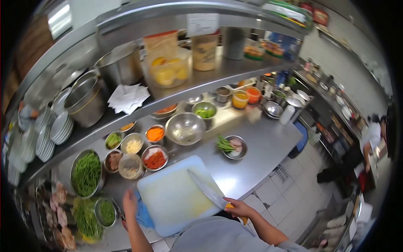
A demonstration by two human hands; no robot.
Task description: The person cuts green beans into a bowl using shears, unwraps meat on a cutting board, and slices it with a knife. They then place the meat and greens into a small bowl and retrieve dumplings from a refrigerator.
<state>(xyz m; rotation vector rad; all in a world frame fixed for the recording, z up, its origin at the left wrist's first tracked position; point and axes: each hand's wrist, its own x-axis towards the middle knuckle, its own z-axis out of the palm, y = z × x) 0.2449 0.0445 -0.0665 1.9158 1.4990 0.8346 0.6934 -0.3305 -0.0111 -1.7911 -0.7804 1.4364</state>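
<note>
- Stainless steel fills my view — a long kitchen counter (pixel 252 164) under a steel shelf, with pale floor tiles off to the right.
- Nearest me, my right hand (pixel 238 207) is closed around the yellow handle of a large knife (pixel 206 190); the blade lies flat across the right part of the white cutting board (pixel 176 197), tip pointing away and left.
- My left hand (pixel 130 202) rests at the board's left edge, touching a blue cloth (pixel 144 215) tucked beside it. I cannot tell whether the fingers are gripping the cloth or just lying on it.
- Left of the board sit a small bowl of greens (pixel 105 212) and, further back, a big bowl of green beans (pixel 86 173).
- Just beyond the board I see a cluster of small steel bowls: one with red strips (pixel 155 158), one with orange shreds (pixel 155 134), others with pale and green fillings.
- Behind those stands a large steel mixing bowl (pixel 185 127), and to its right a small bowl (pixel 233 146) holding greens and pale pieces.
- Further along the counter are orange-filled containers (pixel 246 97) and more steel bowls.
- On the shelf (pixel 210 80) above: folded white paper (pixel 128 97), a clear tub of yellow fruit (pixel 168 69), steel pots, and stacked plates (pixel 50 130) at far left.
- At far right, well apart from me, another person (pixel 371 140) stands by a second counter line.
</note>
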